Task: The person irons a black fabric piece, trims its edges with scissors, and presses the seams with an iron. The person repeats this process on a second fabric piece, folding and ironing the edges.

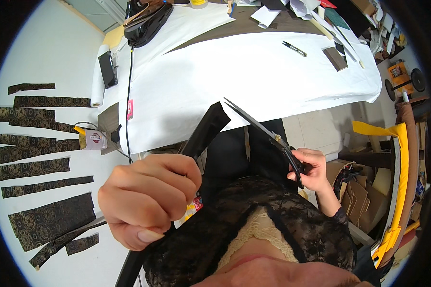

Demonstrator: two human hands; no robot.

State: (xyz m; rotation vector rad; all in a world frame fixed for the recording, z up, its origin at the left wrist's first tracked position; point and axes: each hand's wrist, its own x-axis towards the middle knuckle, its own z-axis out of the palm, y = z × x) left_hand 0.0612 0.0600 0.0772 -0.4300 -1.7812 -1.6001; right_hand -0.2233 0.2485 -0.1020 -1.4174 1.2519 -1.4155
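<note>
My left hand [148, 196] is raised at lower centre, closed around a long black strip [211, 125]; the strip's top end sticks up past the knuckles toward the white-covered table, and its other part runs down to the lower edge. In my right hand [309, 170] are large scissors [256, 126] with black handles, their silver blades pointing up and left. The tip of the scissors is close to the strip's top end, with a small gap visible between them.
The table [254, 71] carries an iron [148, 24], phone [108, 70], paper roll [99, 95], small snips [294, 49] and paper scraps. Several patterned dark fabric pieces [43, 220] lie on the white surface at left. A chair [392, 191] with yellow trim and cardboard [364, 201] stand at right.
</note>
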